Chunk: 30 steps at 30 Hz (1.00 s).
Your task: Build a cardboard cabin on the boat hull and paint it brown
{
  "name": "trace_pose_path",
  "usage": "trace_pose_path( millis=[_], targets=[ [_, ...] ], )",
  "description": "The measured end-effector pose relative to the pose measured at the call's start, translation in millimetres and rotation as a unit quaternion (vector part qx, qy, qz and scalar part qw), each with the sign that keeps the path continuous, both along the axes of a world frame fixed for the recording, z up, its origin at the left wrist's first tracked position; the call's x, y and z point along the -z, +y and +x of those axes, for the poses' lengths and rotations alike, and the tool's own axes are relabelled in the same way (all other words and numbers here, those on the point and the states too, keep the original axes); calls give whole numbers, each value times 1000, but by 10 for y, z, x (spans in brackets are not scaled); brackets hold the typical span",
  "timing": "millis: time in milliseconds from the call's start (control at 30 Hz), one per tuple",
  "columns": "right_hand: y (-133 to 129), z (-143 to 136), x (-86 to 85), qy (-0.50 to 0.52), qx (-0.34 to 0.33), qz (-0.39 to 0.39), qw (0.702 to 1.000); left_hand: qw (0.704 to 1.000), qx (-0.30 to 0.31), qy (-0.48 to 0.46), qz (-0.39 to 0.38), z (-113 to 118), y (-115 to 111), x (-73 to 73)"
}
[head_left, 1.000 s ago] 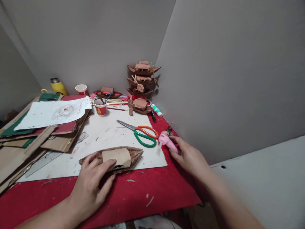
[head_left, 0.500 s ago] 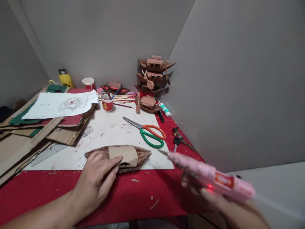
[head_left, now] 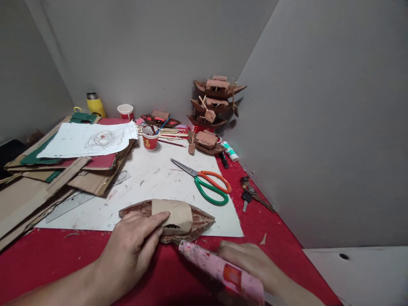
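Observation:
A small brown model boat point(head_left: 201, 219) lies near the front edge of the white sheet, with a pale cardboard cabin point(head_left: 178, 212) in its middle. My left hand point(head_left: 135, 238) grips the boat's near side, fingertips resting on the cabin. In my right hand point(head_left: 247, 257) is a pink hot glue gun point(head_left: 210, 267), slanting up to the left. Its front end is close beside the boat's near edge, below the cabin's dark opening; whether the nozzle touches cannot be made out. My right fingers are partly hidden by the gun.
Scissors point(head_left: 207, 182) with orange and green handles lie behind the boat. Cardboard pieces point(head_left: 35, 195) and a drawing point(head_left: 73, 138) are stacked at left. A paint cup point(head_left: 150, 142), several model boats point(head_left: 219, 89) and a yellow bottle point(head_left: 95, 106) stand farther back. Keys point(head_left: 246, 197) lie at right.
My right hand has brought the glue gun leftward and nearer, from the right side to the boat's near edge. My left hand still grips the boat. The view has shifted slightly.

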State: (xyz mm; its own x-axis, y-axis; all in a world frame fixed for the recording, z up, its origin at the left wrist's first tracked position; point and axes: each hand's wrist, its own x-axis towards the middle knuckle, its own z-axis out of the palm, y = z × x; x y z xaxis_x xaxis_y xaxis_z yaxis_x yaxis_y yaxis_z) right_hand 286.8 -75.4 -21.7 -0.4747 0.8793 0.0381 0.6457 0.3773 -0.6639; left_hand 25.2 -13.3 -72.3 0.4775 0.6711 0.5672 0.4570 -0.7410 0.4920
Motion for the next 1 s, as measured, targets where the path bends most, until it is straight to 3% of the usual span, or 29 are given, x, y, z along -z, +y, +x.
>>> trace_pose_path(
  millis=[167,467,600,733,900,1000],
  targets=[
    [17,-48,55,-61,-8,1,998,1000,-15,3,4,15,3,-38],
    [107,-86,533,-110,-50,59,991,1000,-3,-3,-7,-8,8,-62],
    [113,-105,614,-149,-43,66,986,1000,-3,-2,0,-1,10,-68],
    [98,-120,440,-163,-16,29,986,1000,-7,-3,-2,4,12,-77],
    [72,-125,35,-79,9,-33,996,1000,-5,-1,-7,11,16,-74],
    [62,-117,-55,-53,22,-44,997,1000,-4,-4,-11,22,12,-75]
  ],
)
